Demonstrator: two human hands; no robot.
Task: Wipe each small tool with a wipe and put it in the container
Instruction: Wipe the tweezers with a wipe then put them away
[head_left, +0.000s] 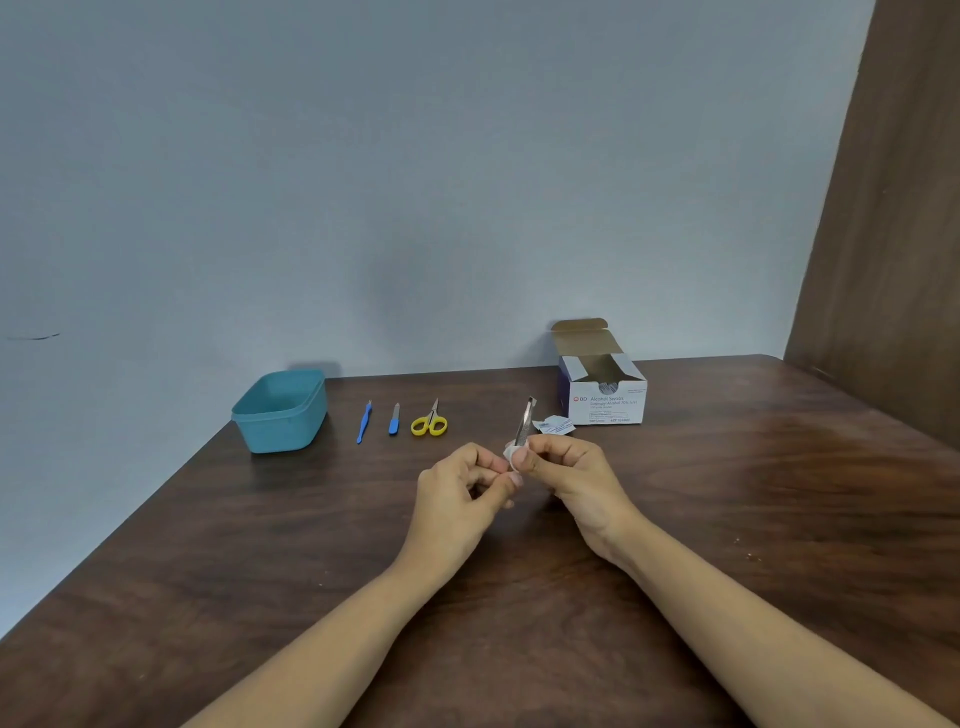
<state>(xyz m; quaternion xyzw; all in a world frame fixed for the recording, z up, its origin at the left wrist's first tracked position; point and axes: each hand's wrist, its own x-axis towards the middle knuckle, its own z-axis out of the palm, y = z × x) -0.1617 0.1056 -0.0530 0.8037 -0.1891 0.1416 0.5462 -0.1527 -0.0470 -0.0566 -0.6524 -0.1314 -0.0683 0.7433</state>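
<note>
Left hand (465, 483) and right hand (574, 470) pinch small white wipe (511, 457) round slim silver metal tool (525, 422) at its base: light, rigid, probably slippery.

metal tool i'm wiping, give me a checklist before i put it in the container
1. Metal tool held tip-up between left hand and right hand: ok.
2. Wipe pinched round its lower end: ok.
3. Upper half wiped: cannot tell.
4. Teal container open, upright: ok.
5. Straight path to it: not ok, yellow scissors, blue file and blue pick lie between; lift over.
</note>
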